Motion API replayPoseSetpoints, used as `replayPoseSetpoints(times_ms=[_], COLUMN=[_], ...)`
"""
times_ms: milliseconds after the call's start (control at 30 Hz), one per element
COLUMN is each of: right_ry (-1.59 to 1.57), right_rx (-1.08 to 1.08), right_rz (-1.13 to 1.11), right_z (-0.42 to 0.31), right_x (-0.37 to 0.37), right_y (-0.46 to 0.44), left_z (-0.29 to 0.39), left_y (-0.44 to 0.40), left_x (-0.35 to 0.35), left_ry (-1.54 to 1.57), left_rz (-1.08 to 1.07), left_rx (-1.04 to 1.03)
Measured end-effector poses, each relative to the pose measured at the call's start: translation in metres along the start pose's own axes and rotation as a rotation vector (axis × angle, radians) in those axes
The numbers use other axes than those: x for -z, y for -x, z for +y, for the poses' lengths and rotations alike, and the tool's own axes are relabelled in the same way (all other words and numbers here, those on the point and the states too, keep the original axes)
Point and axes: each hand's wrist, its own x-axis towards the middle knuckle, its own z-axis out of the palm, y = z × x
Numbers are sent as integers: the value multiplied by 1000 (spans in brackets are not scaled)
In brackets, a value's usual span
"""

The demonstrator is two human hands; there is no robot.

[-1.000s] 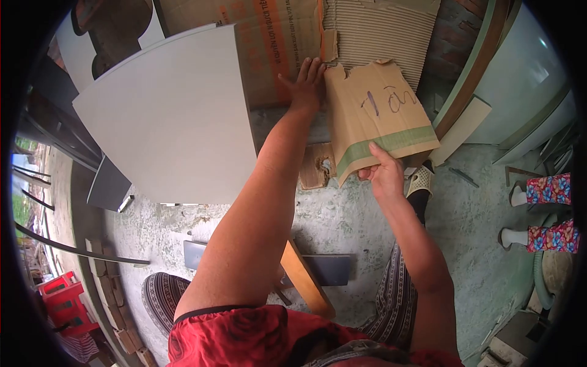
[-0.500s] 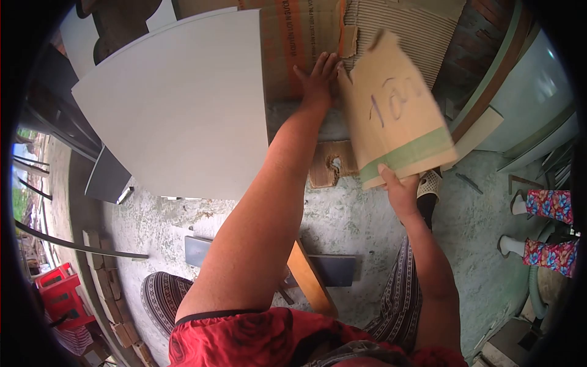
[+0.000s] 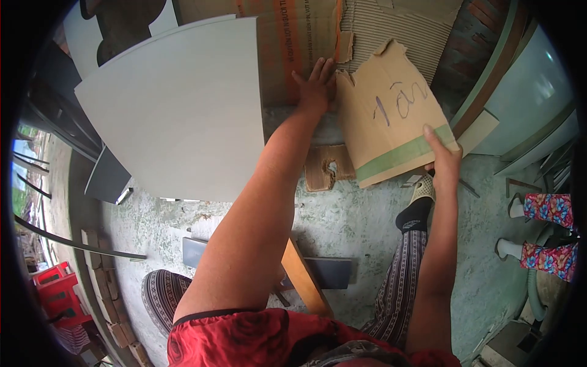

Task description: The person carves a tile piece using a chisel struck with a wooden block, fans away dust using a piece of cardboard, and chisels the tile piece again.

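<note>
While gripping torn cardboard piece (image 3: 397,116) at its lower right corner with right hand (image 3: 445,160), holding left hand (image 3: 315,92) open in front of lower part of printed brown cardboard (image 3: 281,49). On right: pinching, thumb flat on front face, other fingers mostly hidden behind. On left: gripping nothing visible, fingers fanned, thumb apart, just beside upper left edge of torn piece. Can't tell whether touching that edge or only very near.

Re torn piece: raised above floor (image 3: 348,214), tilted, right of left hand, in front of ribbed corrugated sheet (image 3: 397,24). Ragged along top, hand-lettered in dark marker across middle, banded green near bottom edge. Overlapping in view, at lower left: small brown piece with ragged hole (image 3: 317,177). Can't tell whether touching.

Left of left arm: big white panel (image 3: 177,110), reaching almost to the wrist in view. Right of right hand: pale board (image 3: 480,131), leaning near long curved strip (image 3: 489,73).

Down on floor, partly hidden by left arm: dark grey plank (image 3: 330,273), crossed by orange-brown wooden bar (image 3: 302,278). Just below torn piece: 1 foot in black sock and pale perforated clog (image 3: 425,186). Far right: 2 lower legs of another person in floral trousers (image 3: 547,209), well apart from both hands. Far left: red plastic stool (image 3: 61,300).
</note>
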Motion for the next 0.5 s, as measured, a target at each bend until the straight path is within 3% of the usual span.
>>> replayPoseSetpoints(times_ms=[100, 167, 267, 333, 467, 500], right_ry=[116, -23, -276, -394, -107, 17], right_rx=[-90, -274, -329, -390, -329, -252], right_rz=[-36, -166, -234, -141, -225, 4], right_z=[25, 58, 102, 111, 73, 71], right_x=[19, 32, 44, 56, 119, 130], right_y=[6, 20, 52, 76, 121, 141], left_z=[6, 8, 11, 12, 12, 10], left_y=[0, -3, -6, -3, -7, -6], left_x=[-5, -25, -18, -11, -19, -18], left_ry=[1, -98, -54, -24, 85, 87], left_rz=[11, 302, 171, 128, 182, 187], left_rx=[18, 57, 69, 67, 48, 44])
